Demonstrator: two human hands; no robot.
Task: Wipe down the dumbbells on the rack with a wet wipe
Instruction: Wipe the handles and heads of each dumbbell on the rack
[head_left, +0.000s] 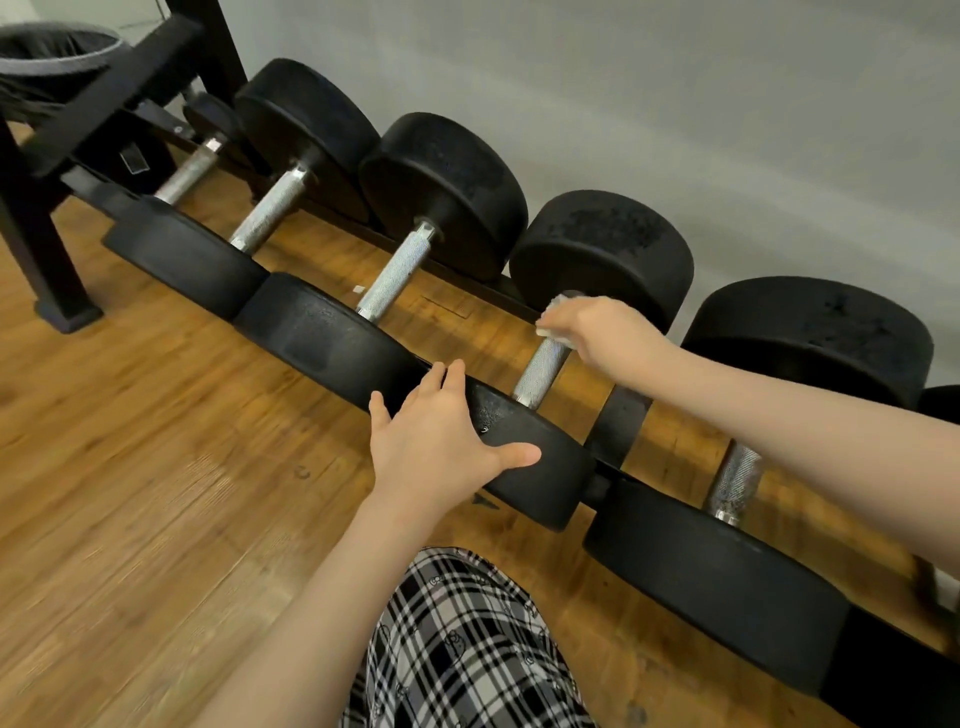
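Dumbbells lie side by side on a low black rack (621, 423) against the grey wall (675, 104), and the one being cleaned (540, 364) sits fourth from the left end, its knurled steel handle bridging two fat rubber heads. The person's right hand (597, 327) is wrapped over the far end of that handle with a wet wipe (553, 322) bunched under the curled fingers, so the cloth rings the bar and can be dragged along it. The left hand (436, 436) lies flat on the near head, fingers straight and spread, thumb out along the rubber; I'd judge it is there to stop the weight rolling in its cradle while the other hand scrubs. Three dumbbells to the left (395, 275) and one to the right (735, 475) crowd close, heads nearly touching, which leaves little room to get a wipe round the inner faces. Beyond the left end stands a black bench frame (47, 223), with a lined bin (52, 47) at the corner. Wooden flooring (130, 467) runs under everything, and a checked trouser leg (467, 649) shows below the arms.
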